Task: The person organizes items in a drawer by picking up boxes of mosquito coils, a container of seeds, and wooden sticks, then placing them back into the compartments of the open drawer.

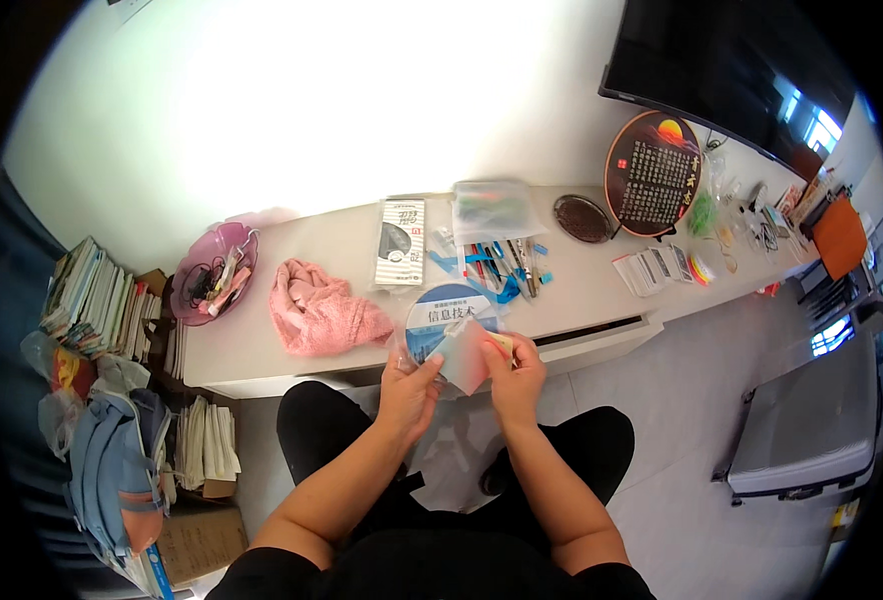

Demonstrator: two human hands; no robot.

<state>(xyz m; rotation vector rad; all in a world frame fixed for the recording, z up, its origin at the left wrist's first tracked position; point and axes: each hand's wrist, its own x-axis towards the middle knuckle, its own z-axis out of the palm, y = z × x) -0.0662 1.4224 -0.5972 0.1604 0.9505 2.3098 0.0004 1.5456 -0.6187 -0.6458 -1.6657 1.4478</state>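
Observation:
My left hand (pixel 407 395) and my right hand (pixel 517 378) meet over the front edge of the table, fingers closed. Between them is a small pad of pale grey and pink sheets (pixel 469 368), gripped from both sides. A yellowish slip shows beside my right thumb. Just behind the pad is a round blue-and-white disc (pixel 427 322) in clear plastic; its lower part is hidden by my hands, and I cannot tell whether my fingers also hold it. Beyond it lie several pens (pixel 502 268) by a clear zip pouch (pixel 497 210). A pink fluffy cloth (pixel 322 312) lies to the left.
On the table (pixel 572 300) are a striped box (pixel 400 240), a purple bowl (pixel 212 275) with small things, fanned cards (pixel 652 270) and a round dark plaque (pixel 654 175). A drawer (pixel 602 345) stands slightly open. A grey suitcase (pixel 807 430) is right, a blue backpack (pixel 112 470) left.

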